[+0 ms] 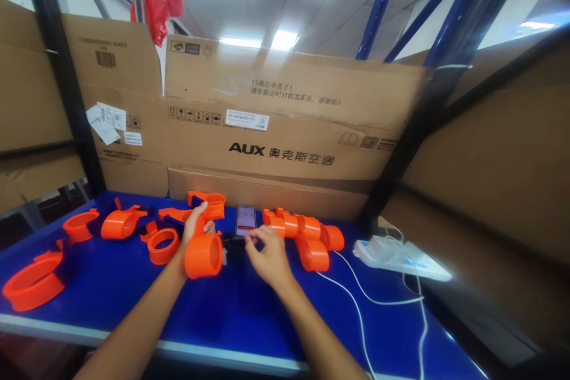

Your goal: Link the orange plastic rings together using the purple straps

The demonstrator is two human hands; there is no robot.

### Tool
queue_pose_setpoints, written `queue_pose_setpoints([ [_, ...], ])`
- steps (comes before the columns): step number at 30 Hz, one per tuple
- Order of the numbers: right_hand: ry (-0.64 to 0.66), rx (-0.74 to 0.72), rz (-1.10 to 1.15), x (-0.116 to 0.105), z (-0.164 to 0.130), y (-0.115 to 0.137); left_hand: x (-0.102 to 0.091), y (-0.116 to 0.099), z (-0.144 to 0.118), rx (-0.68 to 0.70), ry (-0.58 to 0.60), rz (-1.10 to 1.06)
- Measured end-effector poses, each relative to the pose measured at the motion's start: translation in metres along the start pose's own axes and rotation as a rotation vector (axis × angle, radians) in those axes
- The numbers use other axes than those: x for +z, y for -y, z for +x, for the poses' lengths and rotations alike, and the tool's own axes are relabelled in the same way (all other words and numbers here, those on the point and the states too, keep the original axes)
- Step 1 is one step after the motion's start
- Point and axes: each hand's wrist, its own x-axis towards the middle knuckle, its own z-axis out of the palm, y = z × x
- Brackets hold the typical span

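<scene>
My left hand [195, 227] is closed round the handle of an orange plastic tape dispenser [203, 255], its round hub facing me above the blue table [240, 309]. My right hand [268, 255] is just right of it, thumb and fingertips pinched together. A blurred dark piece [235, 241] lies between the dispenser and those fingertips; whether they grip it is unclear. Behind the hands a phone [245, 219] with a lit screen stands against the cardboard. Another orange dispenser [214, 205] is just beyond my left hand.
Several orange dispensers [121, 223] are spread on the left. More orange round parts [308, 227] are clustered right of my right hand. A white power strip [401, 255] with white cables [356, 300] occupies the right side. Cardboard [276, 107] walls the back, between dark posts [401, 148].
</scene>
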Motion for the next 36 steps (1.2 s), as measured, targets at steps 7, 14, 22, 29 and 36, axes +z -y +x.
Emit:
queue_pose_setpoints([
  [7,0.367,-0.22,-0.187,0.021,-0.002,0.018,-0.002,-0.004,-0.003,-0.03,0.041,-0.107],
  [14,0.305,-0.142,-0.159,0.017,0.004,0.017,-0.003,0.001,0.004,-0.033,0.003,-0.061],
  [22,0.232,-0.079,0.221,-0.008,-0.004,0.023,0.011,0.025,0.01,0.37,-0.309,0.083],
  [29,0.361,-0.139,0.143,-0.016,-0.01,0.039,0.024,0.034,0.005,0.295,-0.199,0.235],
  [36,0.494,-0.128,0.225,-0.026,-0.013,0.042,0.012,0.031,0.004,0.449,-0.172,0.793],
])
